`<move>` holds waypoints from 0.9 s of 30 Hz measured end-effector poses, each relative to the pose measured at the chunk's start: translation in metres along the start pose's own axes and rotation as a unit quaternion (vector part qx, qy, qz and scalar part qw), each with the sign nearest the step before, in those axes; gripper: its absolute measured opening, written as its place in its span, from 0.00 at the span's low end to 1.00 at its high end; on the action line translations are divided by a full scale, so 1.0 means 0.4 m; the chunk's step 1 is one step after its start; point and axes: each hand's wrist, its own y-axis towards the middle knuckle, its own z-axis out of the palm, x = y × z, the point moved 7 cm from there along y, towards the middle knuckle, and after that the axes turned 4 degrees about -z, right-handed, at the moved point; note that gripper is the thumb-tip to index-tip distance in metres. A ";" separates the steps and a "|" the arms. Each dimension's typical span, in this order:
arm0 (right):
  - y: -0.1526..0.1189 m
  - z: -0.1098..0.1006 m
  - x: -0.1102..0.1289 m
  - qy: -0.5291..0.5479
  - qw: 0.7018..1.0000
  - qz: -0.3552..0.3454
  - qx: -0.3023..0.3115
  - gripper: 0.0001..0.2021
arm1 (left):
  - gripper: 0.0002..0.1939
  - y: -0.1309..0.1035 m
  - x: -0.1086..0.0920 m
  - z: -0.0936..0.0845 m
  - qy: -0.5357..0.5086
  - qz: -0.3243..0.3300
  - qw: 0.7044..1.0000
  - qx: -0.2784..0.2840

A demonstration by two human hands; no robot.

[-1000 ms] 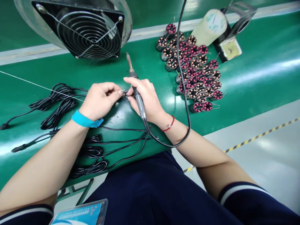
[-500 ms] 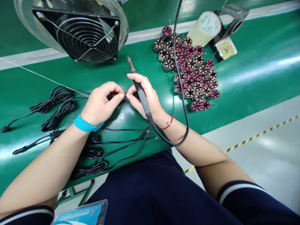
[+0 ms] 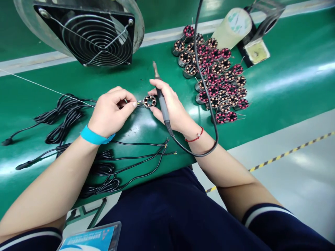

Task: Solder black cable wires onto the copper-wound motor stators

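My left hand (image 3: 112, 109) pinches the end of a black cable between thumb and forefinger. Short bare wire ends (image 3: 140, 103) stick out past the fingertips and reach a small round motor stator (image 3: 150, 97) with copper windings. In my right hand (image 3: 174, 111) lies a soldering iron (image 3: 162, 105), its tip pointing up and away from the stator. The right thumb and fingertips are at the stator's right edge; whether they press on it I cannot tell. A thin pale wire (image 3: 47, 85) runs from the left edge to my left hand.
Several red and copper wound stators (image 3: 220, 82) stand in rows at the right. Behind them are a cloudy cylinder (image 3: 231, 29) and an iron stand with sponge (image 3: 255, 54). A fan (image 3: 102, 45) stands at the back left. Coiled black cables (image 3: 101, 170) lie front left.
My right hand has shifted right with the soldering iron, and its fingers have loosened around the stator, which now shows between the hands. The left hand has moved slightly left.
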 end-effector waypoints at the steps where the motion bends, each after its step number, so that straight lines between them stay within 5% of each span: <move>1: 0.001 0.004 0.001 -0.001 1.000 -0.001 0.009 0.31 | 0.04 0.000 -0.002 0.000 -0.004 0.001 1.000 0.002; 9: 0.005 0.057 0.049 -0.018 0.997 -0.041 0.070 0.31 | 0.05 -0.006 -0.023 0.019 0.002 -0.016 0.999 0.030; 13: -0.001 0.025 0.074 -0.014 0.997 -0.040 0.057 0.26 | 0.05 -0.008 -0.019 0.019 0.019 -0.017 0.999 0.025; 17: -0.028 -0.046 0.117 0.025 0.998 -0.055 -0.001 0.19 | 0.07 -0.009 -0.012 0.022 0.026 -0.028 0.999 0.033; 20: -0.070 -0.089 0.137 0.042 0.992 -0.068 -0.099 0.14 | 0.07 -0.007 -0.011 0.020 0.030 -0.036 0.999 0.019; 27: -0.132 -0.102 0.132 0.098 0.966 -0.073 -0.227 0.09 | 0.05 -0.003 -0.011 0.023 0.022 -0.041 0.999 0.005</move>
